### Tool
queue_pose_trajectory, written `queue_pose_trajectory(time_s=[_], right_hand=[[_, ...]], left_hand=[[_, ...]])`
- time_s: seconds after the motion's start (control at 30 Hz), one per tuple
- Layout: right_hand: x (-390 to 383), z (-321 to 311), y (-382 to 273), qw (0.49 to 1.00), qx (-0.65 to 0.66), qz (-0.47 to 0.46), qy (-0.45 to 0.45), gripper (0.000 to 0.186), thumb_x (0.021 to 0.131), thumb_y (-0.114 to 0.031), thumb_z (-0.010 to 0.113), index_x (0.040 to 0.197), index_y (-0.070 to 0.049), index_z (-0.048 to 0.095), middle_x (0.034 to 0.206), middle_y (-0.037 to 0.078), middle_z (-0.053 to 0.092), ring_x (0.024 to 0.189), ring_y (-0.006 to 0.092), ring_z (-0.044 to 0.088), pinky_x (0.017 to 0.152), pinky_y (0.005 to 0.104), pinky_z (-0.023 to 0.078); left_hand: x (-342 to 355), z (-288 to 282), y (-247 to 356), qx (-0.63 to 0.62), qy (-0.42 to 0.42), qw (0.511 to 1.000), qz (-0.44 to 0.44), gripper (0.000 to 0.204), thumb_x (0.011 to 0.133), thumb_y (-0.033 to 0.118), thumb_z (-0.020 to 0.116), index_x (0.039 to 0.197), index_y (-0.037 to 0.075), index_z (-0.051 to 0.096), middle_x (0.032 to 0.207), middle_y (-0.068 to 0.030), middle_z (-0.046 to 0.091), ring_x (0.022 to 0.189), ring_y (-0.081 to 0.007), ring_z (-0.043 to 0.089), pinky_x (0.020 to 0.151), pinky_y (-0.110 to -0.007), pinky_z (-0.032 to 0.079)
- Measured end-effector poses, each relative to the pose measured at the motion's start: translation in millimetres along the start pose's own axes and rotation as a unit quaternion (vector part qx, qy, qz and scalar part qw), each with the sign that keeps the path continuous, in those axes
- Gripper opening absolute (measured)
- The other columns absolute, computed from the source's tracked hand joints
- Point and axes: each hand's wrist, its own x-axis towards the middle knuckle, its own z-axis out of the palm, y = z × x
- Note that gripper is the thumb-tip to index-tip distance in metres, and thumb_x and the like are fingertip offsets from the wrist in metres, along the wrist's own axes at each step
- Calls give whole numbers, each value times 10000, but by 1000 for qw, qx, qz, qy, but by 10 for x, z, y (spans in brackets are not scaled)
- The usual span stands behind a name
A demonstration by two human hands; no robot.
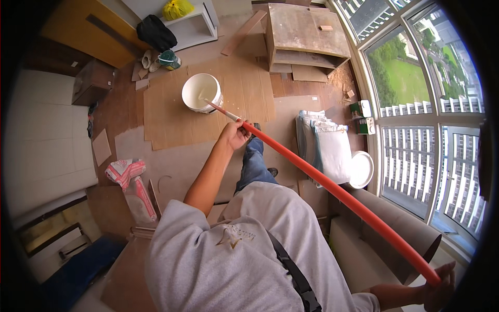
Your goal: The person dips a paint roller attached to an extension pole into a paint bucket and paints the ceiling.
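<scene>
A long red extension pole slants across my front, from the lower right up to a white bucket. My left hand is closed round the pole close to its thinner, pale upper section. At the lower right, my right hand grips the thick end. The pole's thin tip passes over the bucket's rim and reaches inside, where something whitish shows; I cannot make out what is fixed to the tip. The bucket stands upright on a flattened cardboard sheet, beyond my feet.
Ahead on the right is a worn wooden cabinet. Folded plastic sacks, a round white lid and cans lie by the window. A rolled sheet sits below the pole. Red-and-white bags are at left.
</scene>
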Motion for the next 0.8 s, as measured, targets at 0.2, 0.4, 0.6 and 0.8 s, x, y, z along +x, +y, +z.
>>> queue_pose_trajectory(time_s=[0.2,0.4,0.6,0.8], right_hand=[[-19,51,-652,995,54,7,82,245,842,-161,842,675,-144,663,699,-14,716,569,122,671,585,266,527],[57,-122,-444,996,57,37,65,247,848,-165,831,680,-144,651,716,-14,715,609,143,676,602,286,545],[-133,-98,-722,997,58,-45,-2,290,809,-109,854,693,-145,591,695,-13,701,573,145,664,594,275,533],[-269,-216,-554,997,17,56,41,266,817,-137,851,669,-151,631,683,-23,697,609,124,682,595,252,528]], left_hand=[[217,70,228,-46,43,998,23,97,1054,141,454,1029,104,540,985,-118,683,907,-273,691,737,-395,569],[71,-57,-1,15,-34,999,-13,86,1053,149,475,1023,112,547,1002,-116,680,955,-263,688,701,-380,562],[104,80,87,-18,38,999,17,94,1035,130,471,1032,103,561,1001,-105,680,932,-275,685,691,-377,558],[-4,-95,-55,55,-19,998,-32,92,1049,165,481,1030,112,554,973,-87,690,949,-242,684,735,-387,530]])
